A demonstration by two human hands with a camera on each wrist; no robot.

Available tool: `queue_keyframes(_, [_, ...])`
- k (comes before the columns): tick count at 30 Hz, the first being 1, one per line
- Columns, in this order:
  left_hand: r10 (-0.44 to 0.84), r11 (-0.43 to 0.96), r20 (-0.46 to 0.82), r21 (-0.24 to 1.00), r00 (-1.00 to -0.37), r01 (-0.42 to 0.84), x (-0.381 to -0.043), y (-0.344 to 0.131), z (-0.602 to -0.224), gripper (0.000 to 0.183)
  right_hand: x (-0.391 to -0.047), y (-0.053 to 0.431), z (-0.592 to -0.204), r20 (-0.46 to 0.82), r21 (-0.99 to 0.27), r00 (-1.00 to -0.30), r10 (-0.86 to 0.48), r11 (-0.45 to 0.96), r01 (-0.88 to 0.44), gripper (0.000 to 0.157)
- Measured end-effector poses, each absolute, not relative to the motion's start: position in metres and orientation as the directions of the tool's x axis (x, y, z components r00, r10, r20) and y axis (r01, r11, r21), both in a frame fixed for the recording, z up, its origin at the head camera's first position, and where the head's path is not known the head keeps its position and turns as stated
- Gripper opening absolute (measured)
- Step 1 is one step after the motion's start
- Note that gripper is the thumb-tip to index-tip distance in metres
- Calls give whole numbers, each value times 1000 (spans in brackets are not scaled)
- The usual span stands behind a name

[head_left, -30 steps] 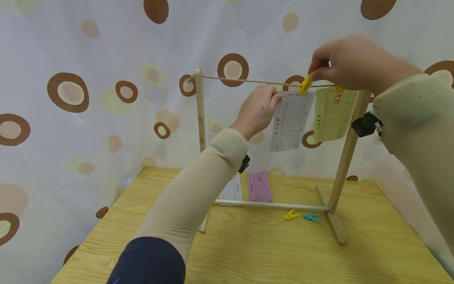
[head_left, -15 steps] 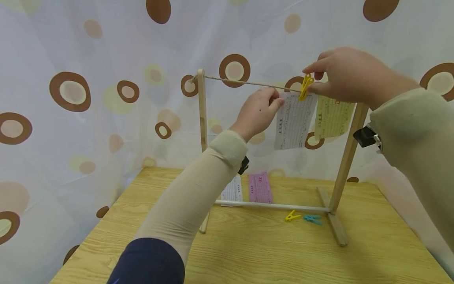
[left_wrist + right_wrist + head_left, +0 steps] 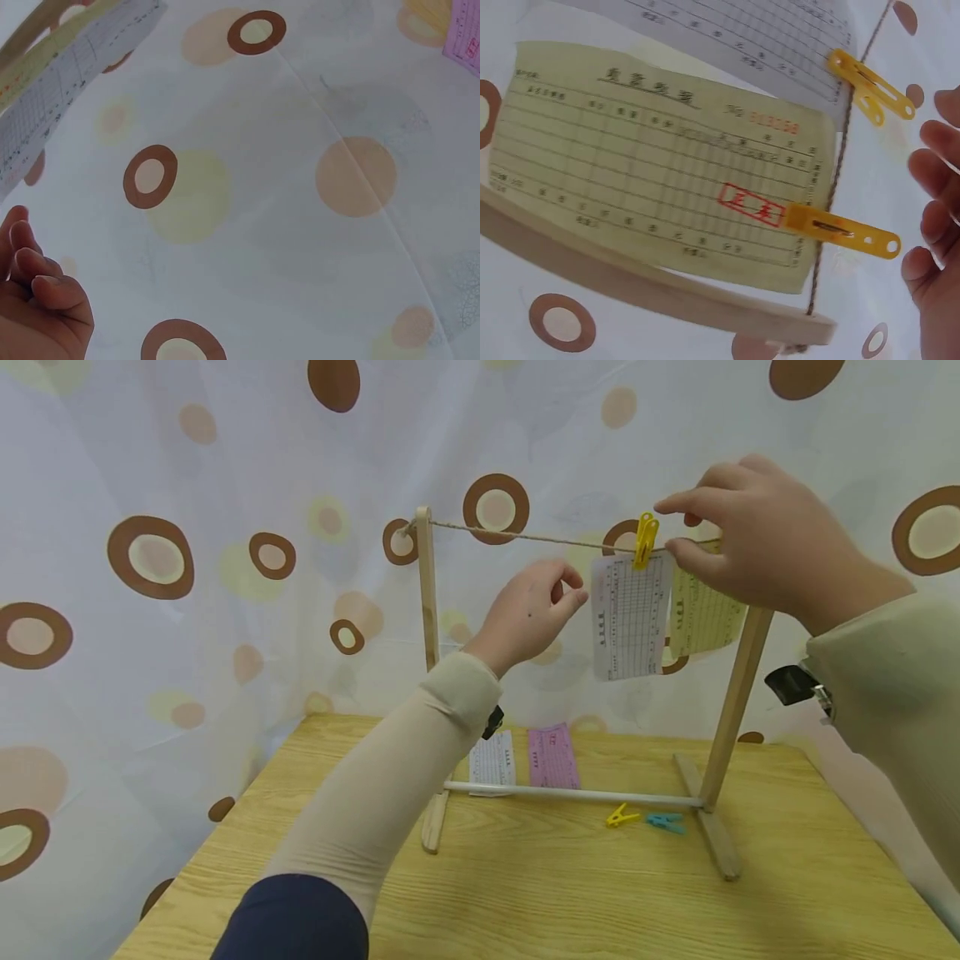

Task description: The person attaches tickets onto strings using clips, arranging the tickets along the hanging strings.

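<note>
A white form slip (image 3: 632, 631) hangs from the rope (image 3: 525, 535), held at its top by a yellow clothespin (image 3: 645, 543). My right hand (image 3: 780, 539) is just right of that clothespin, thumb and fingers spread apart and holding nothing. Left of the slip, my left hand (image 3: 528, 614) hovers with loosely bent fingers and nothing in them; the left wrist view also shows these fingers (image 3: 52, 292) apart from the paper. Behind my right hand a yellow form slip (image 3: 660, 165) hangs by a second yellow clothespin (image 3: 847, 231), seen whole in the right wrist view.
The rope is strung between a left post (image 3: 426, 593) and a right post (image 3: 738, 702) of a wooden rack with a white crossbar (image 3: 577, 793). On the table lie a purple slip (image 3: 553, 758), another white slip (image 3: 492, 760), a yellow clothespin (image 3: 621, 816) and a blue one (image 3: 666, 823).
My right hand has let go of the yellow clothespin and drawn back to the right. The left hand has released the white slip's corner and moved left and down.
</note>
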State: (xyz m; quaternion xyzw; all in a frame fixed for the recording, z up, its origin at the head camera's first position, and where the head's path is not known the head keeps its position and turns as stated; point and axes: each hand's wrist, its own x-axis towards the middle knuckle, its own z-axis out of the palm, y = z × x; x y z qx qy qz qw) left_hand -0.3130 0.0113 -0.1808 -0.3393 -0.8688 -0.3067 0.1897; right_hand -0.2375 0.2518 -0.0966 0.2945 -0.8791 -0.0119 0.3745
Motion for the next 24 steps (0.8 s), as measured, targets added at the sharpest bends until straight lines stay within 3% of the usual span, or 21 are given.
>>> queue_keyframes(5, [508, 578, 521, 385, -686, 720, -312, 4, -194, 29, -230, 262, -113, 687, 267, -482, -544, 806, -529, 36])
queue_keyframes(12, [524, 591, 511, 358, -682, 723, -309, -6, -219, 30, -223, 276, -139, 691, 214, -505, -516, 814, -540, 35])
queue_keyframes(17, [522, 611, 490, 357, -698, 707, -307, -19, -247, 27, -226, 282, -164, 701, 193, -479, -528, 788, -584, 34])
queue_keyframes(24, [523, 635, 427, 382, -738, 671, -303, -36, -294, 32, -221, 293, -211, 690, 77, -562, -455, 819, -568, 32])
